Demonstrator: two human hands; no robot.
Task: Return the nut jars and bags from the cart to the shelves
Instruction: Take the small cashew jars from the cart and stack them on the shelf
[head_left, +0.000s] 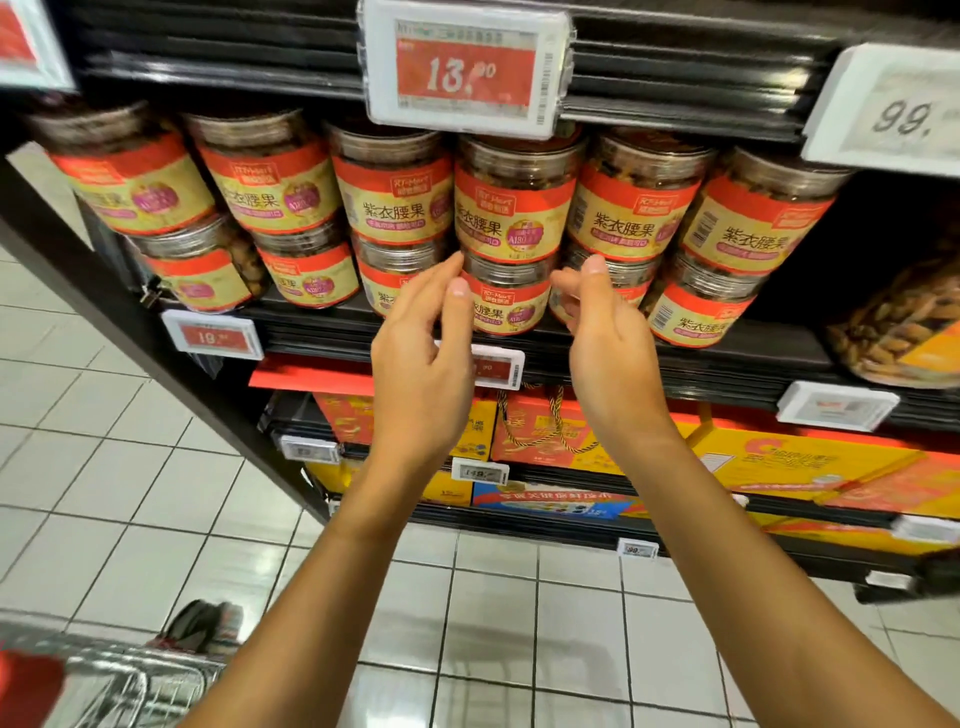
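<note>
Head view has both of my hands raised in front of the jar shelf, neither one gripping anything. My left hand (421, 358) is open with the fingers loosely spread, its fingertips level with the seam between two stacked jars. My right hand (608, 332) is open too, fingers lightly curled, thumb up, just to the right of the same stack. Between them stands the lower centre jar (506, 306), upright at the shelf's front edge, and I cannot tell whether either hand touches it. On top of it sits the upper centre jar (514, 208), also upright (same red and gold label with purple seal).

Outward from there, the nut jars (270, 187) fill the shelf (727, 358) in two tiers, side by side along its front edge. Toward the shelf's right end stands a larger clear jar of nuts (904, 332), partly in shadow. A big red price tag (465, 67) hangs from the shelf edge above, over the centre stack; a small one (213, 335) clips to the front edge at the left. Gift boxes (550, 431) in orange and yellow occupy the shelves below. At the bottom left corner of the frame, the cart (119, 680) shows its wire rim, blurred, over white floor tiles (130, 467).
</note>
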